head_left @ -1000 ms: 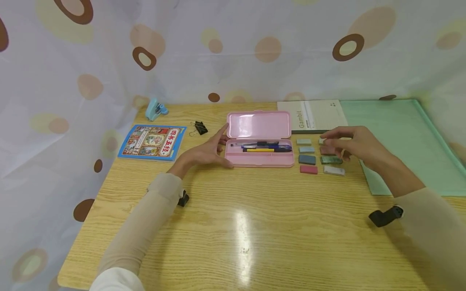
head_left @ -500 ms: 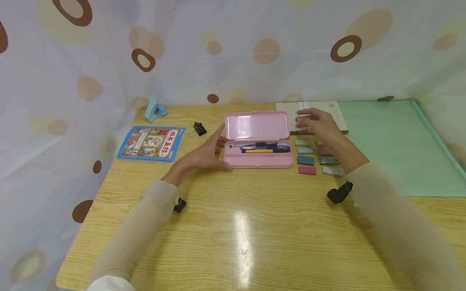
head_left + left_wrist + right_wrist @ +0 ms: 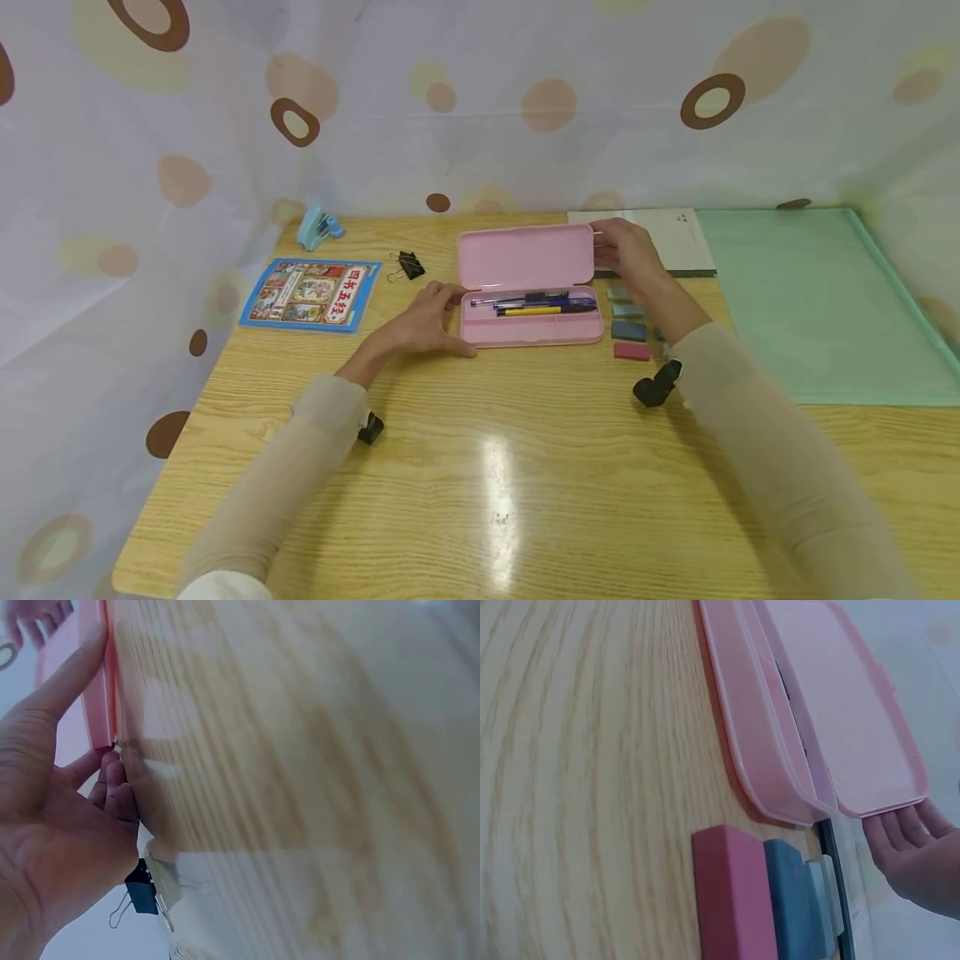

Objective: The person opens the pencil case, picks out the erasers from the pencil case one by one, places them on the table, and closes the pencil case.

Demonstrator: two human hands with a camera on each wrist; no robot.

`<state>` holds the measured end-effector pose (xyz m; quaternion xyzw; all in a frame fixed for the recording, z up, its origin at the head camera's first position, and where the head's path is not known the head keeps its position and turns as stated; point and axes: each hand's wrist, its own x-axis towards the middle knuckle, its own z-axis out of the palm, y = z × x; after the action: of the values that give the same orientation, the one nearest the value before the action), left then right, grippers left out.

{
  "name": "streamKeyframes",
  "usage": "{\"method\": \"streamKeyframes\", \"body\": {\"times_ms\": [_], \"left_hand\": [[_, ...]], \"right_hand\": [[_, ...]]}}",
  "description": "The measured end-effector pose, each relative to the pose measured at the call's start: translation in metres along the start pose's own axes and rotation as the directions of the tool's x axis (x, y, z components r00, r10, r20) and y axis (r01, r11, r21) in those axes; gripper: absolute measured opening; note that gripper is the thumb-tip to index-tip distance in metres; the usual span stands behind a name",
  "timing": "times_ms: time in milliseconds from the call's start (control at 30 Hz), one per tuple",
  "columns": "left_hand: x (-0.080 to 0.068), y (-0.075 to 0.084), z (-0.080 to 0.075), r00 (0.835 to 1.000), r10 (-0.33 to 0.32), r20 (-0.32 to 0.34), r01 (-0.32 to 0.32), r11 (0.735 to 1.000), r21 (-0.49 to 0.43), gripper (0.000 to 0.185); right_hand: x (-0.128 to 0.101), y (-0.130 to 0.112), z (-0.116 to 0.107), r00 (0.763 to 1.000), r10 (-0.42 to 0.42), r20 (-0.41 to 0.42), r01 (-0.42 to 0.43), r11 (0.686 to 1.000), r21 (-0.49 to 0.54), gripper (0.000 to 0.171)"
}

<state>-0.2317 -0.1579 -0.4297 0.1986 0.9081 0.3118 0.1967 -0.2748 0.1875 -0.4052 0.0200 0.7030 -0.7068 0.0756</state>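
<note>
An open pink pencil case [image 3: 532, 335] with several pens [image 3: 545, 305] in it lies on the table. Its lid [image 3: 527, 257] stands tilted up at the back. My left hand [image 3: 426, 322] holds the case's left end, thumb at the front corner and fingers towards the hinge corner; the left wrist view shows the thumb [image 3: 71, 679] along the pink side. Behind the lid's right edge are the fingers of my right hand [image 3: 628, 254], touching it; the right wrist view shows these fingers [image 3: 901, 827] fairly straight against the edge. The case hides part of them.
Small eraser-like blocks, among them a pink block [image 3: 632, 352] and a blue block [image 3: 628, 332], lie right of the case. Behind are a notebook [image 3: 678, 242] and a green mat [image 3: 832, 308]. Leftward lie a binder clip [image 3: 411, 265], a booklet [image 3: 311, 296] and a light-blue stapler-like object [image 3: 315, 227].
My right hand has moved left from the small blocks, over the notebook, to the lid's right edge. The lid has tilted up a little. My left hand stays at the case's left end.
</note>
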Motion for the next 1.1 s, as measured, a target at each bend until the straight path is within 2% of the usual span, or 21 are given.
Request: {"method": "streamKeyframes", "body": {"times_ms": [133,200,300,367,467,567,700,800,900,1000,1100], "left_hand": [[0.002,-0.001,0.0,1.0,0.01,0.005,-0.01,1.0,0.016,0.1],[0.003,-0.001,-0.001,1.0,0.014,0.008,-0.014,1.0,0.017,0.1],[0.004,-0.001,-0.001,1.0,0.016,0.018,-0.016,1.0,0.019,0.1],[0.004,-0.001,-0.002,1.0,0.015,0.027,-0.016,1.0,0.022,0.101],[0.004,-0.002,-0.003,0.999,0.02,0.041,-0.021,0.999,0.029,0.1],[0.004,-0.002,-0.005,0.998,0.033,0.046,-0.035,0.999,0.03,0.098],[0.005,-0.002,-0.007,0.998,0.05,0.05,-0.051,0.998,0.029,0.096],[0.006,-0.003,-0.007,0.997,0.053,0.055,-0.055,0.998,0.029,0.096],[0.007,-0.003,-0.007,0.997,0.053,0.058,-0.055,0.998,0.028,0.096],[0.006,-0.003,-0.006,0.997,0.052,0.058,-0.053,0.998,0.026,0.097],[0.005,-0.004,-0.006,0.998,0.044,0.053,-0.046,0.999,0.026,0.097]], "right_hand": [[-0.006,-0.001,0.002,0.996,-0.084,-0.022,0.086,0.989,0.124,0.033],[-0.012,-0.002,0.002,0.992,-0.127,-0.008,0.127,0.985,0.119,0.034],[-0.024,-0.003,0.001,0.982,-0.182,0.053,0.182,0.983,0.0,0.037],[-0.033,-0.003,0.002,0.971,-0.2,0.128,0.216,0.967,-0.132,0.039],[-0.047,-0.004,0.006,0.948,-0.176,0.266,0.26,0.91,-0.324,0.037],[-0.056,-0.006,0.013,0.917,-0.126,0.378,0.308,0.826,-0.472,0.03],[-0.059,-0.004,0.022,0.877,-0.091,0.472,0.38,0.731,-0.567,0.022],[-0.057,0.002,0.026,0.861,-0.08,0.503,0.412,0.689,-0.596,0.019],[-0.054,0.007,0.028,0.852,-0.078,0.518,0.431,0.666,-0.609,0.018],[-0.052,0.01,0.03,0.847,-0.079,0.526,0.437,0.668,-0.603,0.019],[-0.052,0.009,0.032,0.852,-0.064,0.52,0.417,0.685,-0.598,0.019]]}}
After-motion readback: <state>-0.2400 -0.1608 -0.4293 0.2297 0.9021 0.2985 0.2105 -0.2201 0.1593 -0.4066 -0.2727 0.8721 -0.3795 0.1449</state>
